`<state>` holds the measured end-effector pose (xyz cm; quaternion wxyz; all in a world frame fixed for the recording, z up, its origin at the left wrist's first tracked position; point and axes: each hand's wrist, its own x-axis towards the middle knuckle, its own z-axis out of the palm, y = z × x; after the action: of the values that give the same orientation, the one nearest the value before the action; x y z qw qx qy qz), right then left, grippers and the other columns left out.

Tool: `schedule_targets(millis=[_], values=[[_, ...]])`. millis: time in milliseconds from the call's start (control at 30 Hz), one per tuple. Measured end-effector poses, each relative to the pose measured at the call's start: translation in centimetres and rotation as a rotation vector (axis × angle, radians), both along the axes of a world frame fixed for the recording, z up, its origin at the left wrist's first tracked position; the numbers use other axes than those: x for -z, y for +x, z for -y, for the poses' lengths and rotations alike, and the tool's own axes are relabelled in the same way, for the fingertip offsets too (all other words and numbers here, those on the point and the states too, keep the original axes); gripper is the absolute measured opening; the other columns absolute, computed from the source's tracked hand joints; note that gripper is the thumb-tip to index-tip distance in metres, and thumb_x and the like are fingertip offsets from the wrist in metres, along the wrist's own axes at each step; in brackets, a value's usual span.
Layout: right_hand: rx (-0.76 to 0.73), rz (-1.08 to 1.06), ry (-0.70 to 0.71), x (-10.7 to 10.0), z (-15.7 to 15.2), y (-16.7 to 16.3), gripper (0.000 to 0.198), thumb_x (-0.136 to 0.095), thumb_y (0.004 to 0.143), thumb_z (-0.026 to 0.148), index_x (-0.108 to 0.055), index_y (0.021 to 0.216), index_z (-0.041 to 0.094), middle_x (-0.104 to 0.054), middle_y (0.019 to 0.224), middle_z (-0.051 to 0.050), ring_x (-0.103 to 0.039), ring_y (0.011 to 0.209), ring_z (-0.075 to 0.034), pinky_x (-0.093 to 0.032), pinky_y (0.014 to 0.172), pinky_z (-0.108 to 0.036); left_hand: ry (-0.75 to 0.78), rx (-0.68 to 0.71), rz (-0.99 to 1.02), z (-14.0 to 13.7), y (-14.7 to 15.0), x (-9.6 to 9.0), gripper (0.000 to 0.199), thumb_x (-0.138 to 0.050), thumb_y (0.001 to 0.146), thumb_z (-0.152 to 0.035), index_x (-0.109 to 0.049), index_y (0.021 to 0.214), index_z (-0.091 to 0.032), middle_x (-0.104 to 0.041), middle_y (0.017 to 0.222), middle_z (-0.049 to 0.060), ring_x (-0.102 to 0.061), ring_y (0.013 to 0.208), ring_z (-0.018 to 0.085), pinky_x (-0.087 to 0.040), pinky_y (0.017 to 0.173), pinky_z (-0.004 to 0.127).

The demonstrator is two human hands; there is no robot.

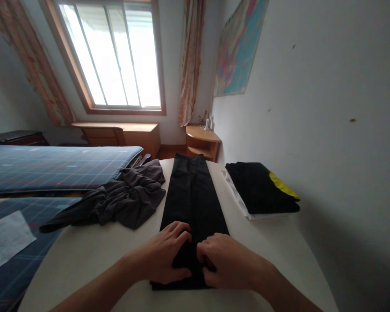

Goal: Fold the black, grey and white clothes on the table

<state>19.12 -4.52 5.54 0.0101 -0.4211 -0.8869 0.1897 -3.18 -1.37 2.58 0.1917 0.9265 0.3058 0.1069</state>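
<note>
A pair of black trousers (192, 195) lies lengthwise on the white round table (117, 268), waistband at the far edge and legs toward me. My left hand (164, 253) rests on the left side of the lower legs, its thumb and fingers apart. Opposite it, my right hand (229, 262) is on the right side of the legs with curled fingers, seemingly pinching the black cloth. Its fingertips are partly hidden. A crumpled dark grey garment (126, 195) lies to the left of the trousers, draping over the table's edge.
Folded black and yellow clothing (256, 188) lies on a white item at the table's right. Plaid mattresses (58, 167) are on the left, with a paper sheet (8, 238) on the nearer one. A wall (338, 164) borders the right. Beyond stand a desk (133, 132) and a corner shelf (201, 134).
</note>
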Motion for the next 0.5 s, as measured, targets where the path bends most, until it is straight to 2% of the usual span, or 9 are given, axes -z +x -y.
schedule_targets(millis=[100,233,300,433,500], values=[[0.047,-0.005,0.025,0.00,-0.10,-0.14,0.015,-0.056,0.081,0.023,-0.066,0.091,0.021,-0.073,0.087,-0.003,-0.066,0.076,-0.019,-0.037,0.065,-0.027,0.009,0.007,0.018,-0.19,-0.24,0.28,0.053,-0.081,0.067,-0.035,-0.053,0.111,-0.023,-0.051,0.131,0.009,-0.047,0.125,0.029,-0.044,0.107,0.042],[0.054,-0.032,0.019,0.13,0.09,-0.46,0.016,-0.056,0.082,0.023,-0.065,0.095,0.021,-0.073,0.089,-0.004,-0.067,0.078,-0.019,-0.037,0.065,-0.026,0.011,0.005,0.032,-0.20,-0.36,0.51,0.051,-0.080,0.068,-0.034,-0.054,0.110,-0.023,-0.050,0.131,0.009,-0.047,0.126,0.030,-0.043,0.107,0.043],[0.062,-0.041,-0.003,0.09,0.30,-0.59,0.017,-0.061,0.080,0.029,-0.064,0.095,0.022,-0.072,0.087,-0.003,-0.067,0.076,-0.019,-0.037,0.063,-0.026,0.007,0.000,0.031,-0.15,-0.27,0.41,0.049,-0.079,0.068,-0.033,-0.054,0.108,-0.024,-0.051,0.131,0.009,-0.047,0.125,0.030,-0.043,0.107,0.043],[0.069,-0.049,-0.028,0.21,0.51,-0.66,0.036,-0.075,0.071,0.043,-0.063,0.097,0.022,-0.070,0.087,-0.002,-0.064,0.074,-0.020,-0.037,0.063,-0.026,-0.004,-0.005,0.018,-0.09,-0.08,0.02,0.048,-0.080,0.067,-0.032,-0.055,0.107,-0.023,-0.051,0.130,0.009,-0.047,0.125,0.030,-0.043,0.106,0.043],[0.044,-0.048,-0.018,0.44,0.43,-0.67,0.039,-0.077,0.069,0.042,-0.062,0.099,0.022,-0.070,0.090,-0.003,-0.064,0.077,-0.020,-0.039,0.065,-0.027,-0.004,-0.006,0.008,-0.11,-0.06,-0.06,0.049,-0.081,0.067,-0.033,-0.055,0.107,-0.023,-0.051,0.131,0.009,-0.046,0.126,0.030,-0.043,0.107,0.043]])
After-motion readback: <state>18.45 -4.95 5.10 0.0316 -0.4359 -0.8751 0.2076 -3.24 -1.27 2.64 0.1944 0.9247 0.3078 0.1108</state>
